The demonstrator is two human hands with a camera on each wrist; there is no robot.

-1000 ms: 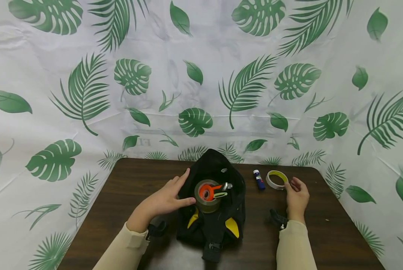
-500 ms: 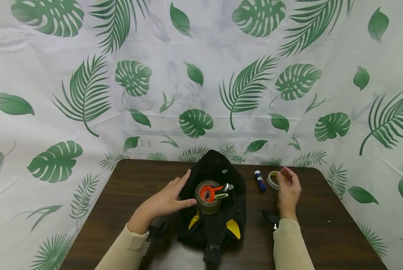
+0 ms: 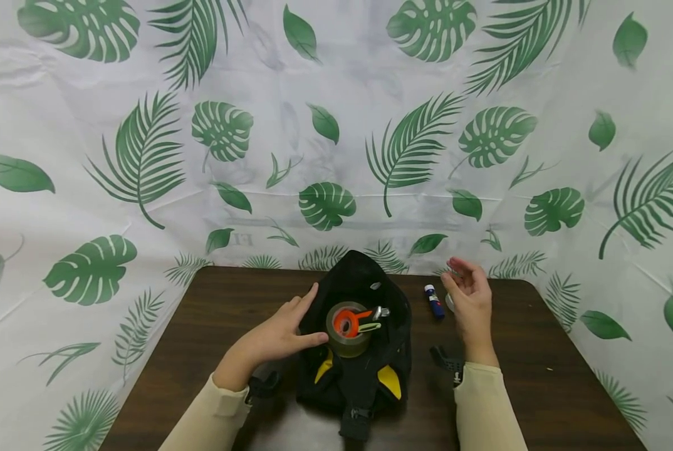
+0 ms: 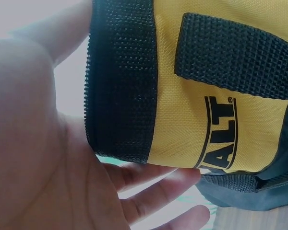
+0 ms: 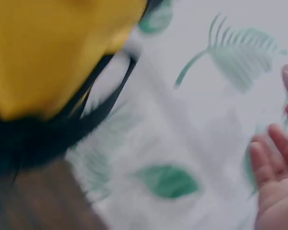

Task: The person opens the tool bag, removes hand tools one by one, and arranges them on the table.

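In the head view, a black and yellow tool bag [image 3: 390,300] stands unzipped on the table. My left hand [image 3: 271,329] rests against its left rim, fingers fairly straight and spread, thumb pointing at the opening. The left wrist view shows that palm beside the bag's black zipper edge [image 4: 120,86]. Inside the bag sit a wide brown tape roll [image 3: 348,348], a smaller orange tape roll [image 3: 338,321] and a pale green-handled item [image 3: 369,326]. My right hand [image 3: 473,307] is raised with nothing in it, fingers loosely bent. It overlaps most of a white tape ring [image 3: 448,303].
A blue glue stick [image 3: 435,303] with a white cap lies between the bag and the right hand. The brown wooden table [image 3: 545,369] ends at a leaf-printed white curtain [image 3: 336,156] behind.
My right hand has moved left and up from the tape ring's right rim, and now covers most of the ring. The left hand and the bag have stayed in place.
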